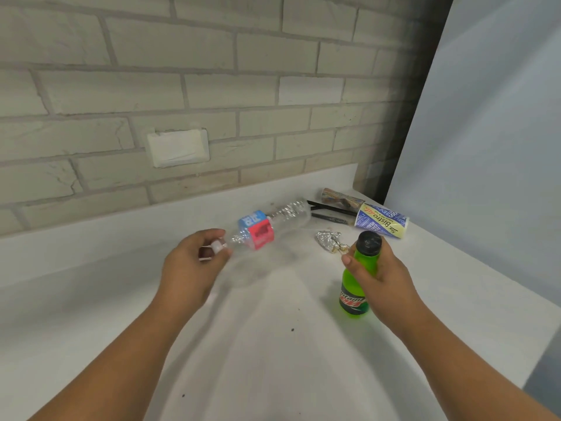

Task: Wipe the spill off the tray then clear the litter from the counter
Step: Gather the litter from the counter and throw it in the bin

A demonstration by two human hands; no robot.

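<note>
My left hand (194,262) grips the capped neck of a clear plastic bottle (273,226) with a blue and red label, held nearly level above the white counter (91,299). My right hand (379,271) is closed around the upper part of an upright green soda bottle (356,287) with a black cap. Behind them on the counter lie a crumpled foil ball (329,241), a tipped blue and yellow paper cup (382,221), black straws (331,212) and a rolled brown wrapper (341,197). No tray is in view.
A pale brick wall (212,86) with a white cover plate (178,147) runs along the back of the counter. A light panel (485,147) rises on the right. The counter's right edge (543,302) drops off near the lower right. Small dark specks dot the surface.
</note>
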